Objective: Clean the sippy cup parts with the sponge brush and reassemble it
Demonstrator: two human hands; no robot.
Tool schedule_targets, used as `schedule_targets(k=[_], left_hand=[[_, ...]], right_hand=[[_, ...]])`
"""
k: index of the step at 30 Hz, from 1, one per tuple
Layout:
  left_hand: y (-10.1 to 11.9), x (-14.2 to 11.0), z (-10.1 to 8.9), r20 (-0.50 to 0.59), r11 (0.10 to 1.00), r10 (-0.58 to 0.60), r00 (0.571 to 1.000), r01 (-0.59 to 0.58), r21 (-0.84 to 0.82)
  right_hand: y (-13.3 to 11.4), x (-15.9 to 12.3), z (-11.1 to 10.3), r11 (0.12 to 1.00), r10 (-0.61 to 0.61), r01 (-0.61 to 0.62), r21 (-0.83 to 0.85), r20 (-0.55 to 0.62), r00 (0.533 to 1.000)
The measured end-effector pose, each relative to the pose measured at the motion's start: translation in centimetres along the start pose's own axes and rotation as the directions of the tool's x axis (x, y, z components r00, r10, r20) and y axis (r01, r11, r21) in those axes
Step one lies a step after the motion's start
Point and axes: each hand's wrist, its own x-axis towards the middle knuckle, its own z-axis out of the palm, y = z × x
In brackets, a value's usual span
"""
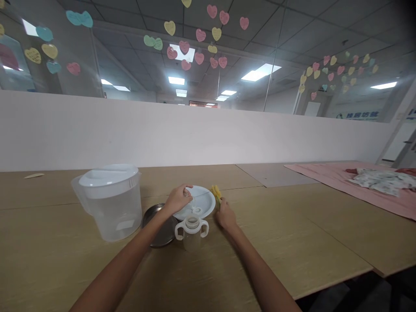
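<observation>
My right hand (pixel 225 215) is closed round the handle of a small yellow-headed brush (pixel 216 190), with the head pointing up and away from me. Over the left side of a white plate (pixel 208 203), my left hand (pixel 177 200) is closed, its fingertips round a small pale piece that I cannot make out. Small white and clear parts (pixel 196 210) lie in the plate. Nearer to me stands a baby bottle (pixel 191 240) with two white handles, upright and without a cap. A round dark metal tray (pixel 162 236) sits under my left forearm, partly hidden.
A large clear plastic pitcher (pixel 118 216) with a white lid stands at the left. Pink cloth (pixel 325 182) with patterned fabric (pixel 383 182) on it covers the table's far right. Behind the wooden table (pixel 276 242) runs a low white wall (pixel 208 134) topped with glass.
</observation>
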Motion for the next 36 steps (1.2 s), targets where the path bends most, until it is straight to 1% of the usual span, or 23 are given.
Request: schedule_targets(k=[2, 4, 6, 7, 8, 10, 13, 15, 17, 18, 20, 22, 24, 27, 29, 31, 34, 36], left_hand=[[0.4, 0.0, -0.1, -0.094, 0.999, -0.030, 0.995, 0.027, -0.032], [0.9, 0.0, -0.3, -0.163, 0.995, -0.057, 0.985, 0.043, -0.091], [1.3, 0.0, -0.6, -0.205, 0.981, -0.075, 0.976, 0.035, -0.192], [1.5, 0.0, -0.7, -0.219, 0.965, -0.087, 0.972, 0.028, -0.262], [1.7, 0.0, -0.8, -0.225, 0.939, -0.106, 0.969, 0.023, -0.342], [2.1, 0.0, -1.0, -0.213, 0.856, -0.155, 0.965, 0.024, -0.516], [2.6, 0.0, -1.2, -0.164, 0.701, -0.242, 0.956, 0.055, -0.711], [2.8, 0.0, -1.5, -0.153, 0.632, -0.288, 0.945, 0.067, -0.772], [3.0, 0.0, -1.7, -0.157, 0.591, -0.318, 0.935, 0.066, -0.804], [3.1, 0.0, -1.8, -0.161, 0.573, -0.327, 0.931, 0.060, -0.817], [3.3, -0.1, -2.0, -0.175, 0.539, -0.336, 0.925, 0.036, -0.841], [3.5, -0.1, -2.0, -0.199, 0.500, -0.340, 0.919, -0.003, -0.866], [3.7, -0.2, -2.1, -0.222, 0.441, -0.351, 0.910, -0.049, -0.896], [3.9, -0.2, -2.2, -0.222, 0.321, -0.387, 0.895, -0.095, -0.942], [3.8, -0.1, -2.3, -0.188, 0.239, -0.415, 0.890, -0.093, -0.967], [3.7, 0.0, -2.4, -0.140, 0.155, -0.435, 0.889, -0.079, -0.985], [3.6, 0.2, -2.6, -0.089, 0.057, -0.440, 0.894, -0.071, -0.996], [3.7, 0.2, -2.7, -0.057, 0.027, -0.432, 0.900, -0.051, -0.998]], right_hand=[[0.2, 0.2, -0.1, 1.000, 0.005, -0.005, 0.023, -0.010, 1.000], [0.4, 0.3, -0.3, 0.999, 0.005, -0.003, 0.054, -0.051, 0.999], [0.5, 0.4, -0.6, 0.995, -0.003, 0.016, 0.101, -0.130, 0.991], [0.5, 0.4, -0.8, 0.990, -0.023, 0.048, 0.134, -0.185, 0.982], [0.4, 0.3, -1.1, 0.980, -0.052, 0.096, 0.173, -0.246, 0.968], [0.1, 0.1, -1.6, 0.944, -0.116, 0.215, 0.249, -0.359, 0.926], [-0.8, -0.6, -2.1, 0.876, -0.213, 0.372, 0.306, -0.448, 0.868], [-1.3, -1.2, -2.1, 0.834, -0.303, 0.469, 0.292, -0.468, 0.830], [-1.7, -1.7, -1.9, 0.789, -0.403, 0.559, 0.257, -0.470, 0.785], [-1.8, -1.9, -1.7, 0.771, -0.443, 0.591, 0.237, -0.467, 0.765], [-1.8, -2.1, -1.4, 0.753, -0.489, 0.626, 0.205, -0.463, 0.740], [-1.8, -2.2, -1.3, 0.746, -0.501, 0.639, 0.189, -0.473, 0.725], [-1.9, -2.2, -1.3, 0.736, -0.504, 0.649, 0.195, -0.483, 0.716], [-1.9, -2.3, -1.5, 0.725, -0.500, 0.649, 0.229, -0.473, 0.725], [-2.0, -2.4, -1.6, 0.720, -0.497, 0.647, 0.250, -0.465, 0.733], [-2.0, -2.5, -1.6, 0.714, -0.499, 0.654, 0.251, -0.473, 0.726], [-2.0, -2.6, -1.4, 0.698, -0.520, 0.679, 0.228, -0.490, 0.699], [-2.0, -2.6, -1.3, 0.689, -0.542, 0.696, 0.200, -0.496, 0.679]])
